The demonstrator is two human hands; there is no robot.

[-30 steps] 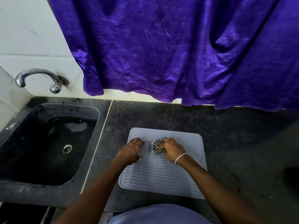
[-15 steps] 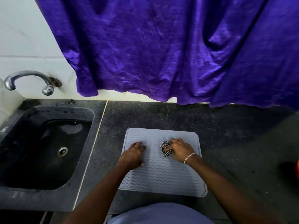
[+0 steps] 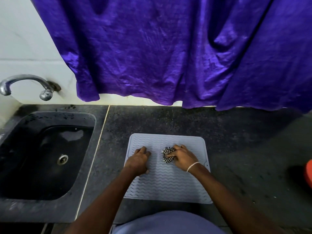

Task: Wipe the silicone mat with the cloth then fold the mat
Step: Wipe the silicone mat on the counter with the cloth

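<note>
I see the grey silicone mat (image 3: 167, 183) lying flat and unfolded on the dark countertop (image 3: 168, 120), to the right of the black sink (image 3: 42, 157). The left hand (image 3: 138, 160) rests palm-down on the mat's left half, fingers loosely bent, gripping nothing. The right hand (image 3: 181, 157) clamps the bunched checkered cloth (image 3: 166, 155) against the mat's upper centre. A silver bracelet (image 3: 192, 166) circles the right wrist.
</note>
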